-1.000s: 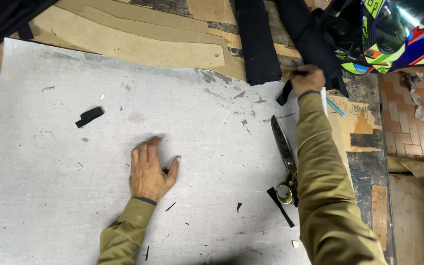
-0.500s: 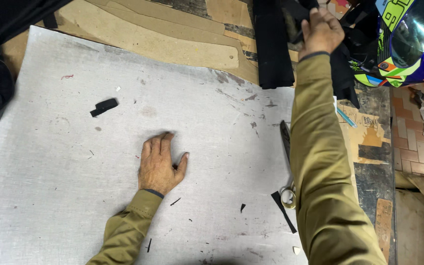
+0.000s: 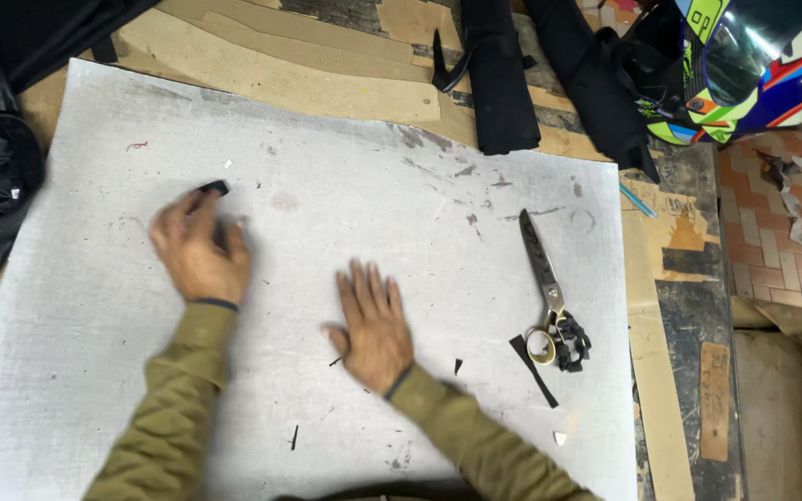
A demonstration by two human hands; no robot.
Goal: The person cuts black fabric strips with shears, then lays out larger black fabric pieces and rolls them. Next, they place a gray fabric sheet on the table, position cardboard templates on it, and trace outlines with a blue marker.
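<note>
Left hand (image 3: 199, 249) lies on the grey sheet (image 3: 95, 371), far left of the scissors (image 3: 549, 297). Its fingers are curled narrow over a small black scrap (image 3: 214, 188); only the scrap's upper end shows past the fingertips. Whether the fingers actually pinch it cannot be told, as the hand is blurred.

Right hand (image 3: 373, 329) rests palm-down on the sheet, left of the scissors and well apart from them. Fingers are spread wide and flat, holding nothing.

The scissors lie closed on the sheet, blades pointing away from the person, handles wrapped in dark material. A thin black strip (image 3: 533, 369) lies just beside the handles, on the near side. Small black offcuts are scattered on the sheet left of the scissors, near the right hand.

Beyond the scissors, off the sheet, two black fabric rolls (image 3: 498, 79) lie on the wooden bench (image 3: 280, 56). A multicoloured helmet (image 3: 744, 65) sits beyond and right of the scissors.
</note>
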